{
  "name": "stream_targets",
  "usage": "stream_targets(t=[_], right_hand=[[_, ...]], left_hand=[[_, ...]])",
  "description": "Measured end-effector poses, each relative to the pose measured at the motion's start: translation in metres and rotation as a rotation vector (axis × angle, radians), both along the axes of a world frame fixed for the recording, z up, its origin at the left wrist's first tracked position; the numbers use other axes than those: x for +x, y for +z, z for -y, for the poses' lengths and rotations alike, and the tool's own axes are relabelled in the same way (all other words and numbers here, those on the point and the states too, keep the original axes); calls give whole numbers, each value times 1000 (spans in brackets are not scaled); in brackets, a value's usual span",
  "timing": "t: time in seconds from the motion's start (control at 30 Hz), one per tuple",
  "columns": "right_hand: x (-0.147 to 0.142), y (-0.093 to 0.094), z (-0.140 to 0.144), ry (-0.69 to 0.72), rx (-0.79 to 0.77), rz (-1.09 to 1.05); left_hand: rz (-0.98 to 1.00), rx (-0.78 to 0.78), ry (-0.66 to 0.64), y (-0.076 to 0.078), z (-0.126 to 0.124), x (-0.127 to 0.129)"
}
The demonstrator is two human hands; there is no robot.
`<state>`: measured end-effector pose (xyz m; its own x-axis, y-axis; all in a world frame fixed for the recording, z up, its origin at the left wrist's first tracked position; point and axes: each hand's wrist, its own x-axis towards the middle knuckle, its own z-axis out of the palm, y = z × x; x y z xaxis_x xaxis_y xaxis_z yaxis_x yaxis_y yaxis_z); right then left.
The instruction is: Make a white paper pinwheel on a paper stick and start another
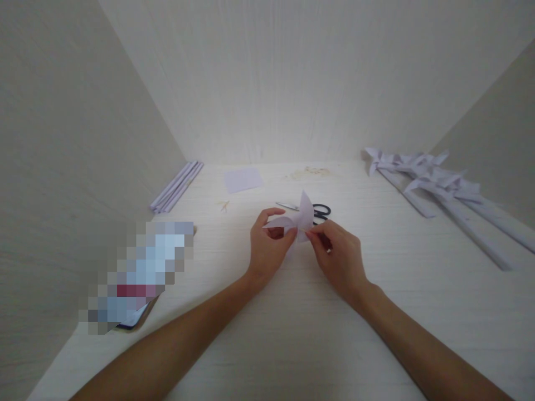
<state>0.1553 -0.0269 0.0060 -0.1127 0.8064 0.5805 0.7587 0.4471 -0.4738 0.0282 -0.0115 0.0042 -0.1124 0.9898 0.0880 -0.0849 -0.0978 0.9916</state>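
Observation:
A pale lilac paper pinwheel (pixel 306 210) with curved, pointed blades is held up over the table's middle. My left hand (pixel 271 242) is closed on it, thumb and fingers pressing the blades together near the centre. At that same centre, my right hand (pixel 340 250) pinches a thin pale stick (pixel 304 230), much like a toothpick; its ends are too small to make out. Just behind the pinwheel lie scissors (pixel 321 210) with black handles, partly hidden by the paper and my right hand.
Rolled paper sticks (pixel 178 186) lie at the left wall. A flat paper piece (pixel 243 180) and some tiny sticks (pixel 225 206) are at the back. Several pinwheels on paper sticks (pixel 434 178) are piled at right. A phone (pixel 154 267), its screen blurred, rests at left. Walls enclose the table.

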Motion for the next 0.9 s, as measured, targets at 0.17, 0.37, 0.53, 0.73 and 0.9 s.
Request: stream_targets(t=[0.17, 0.37, 0.53, 0.73, 0.9], right_hand=[[1, 0, -1, -11, -17, 35], [2, 0, -2, 62, 5, 61], [5, 2, -3, 56, -43, 138], [6, 4, -2, 33, -57, 156], [8, 1, -4, 93, -59, 130]], left_hand=[[-37, 18, -1, -1, 0, 0], [-69, 23, 12, -1, 0, 0], [-126, 50, 26, -2, 1, 0], [-192, 81, 19, -3, 3, 0], [-196, 99, 21, -3, 3, 0]])
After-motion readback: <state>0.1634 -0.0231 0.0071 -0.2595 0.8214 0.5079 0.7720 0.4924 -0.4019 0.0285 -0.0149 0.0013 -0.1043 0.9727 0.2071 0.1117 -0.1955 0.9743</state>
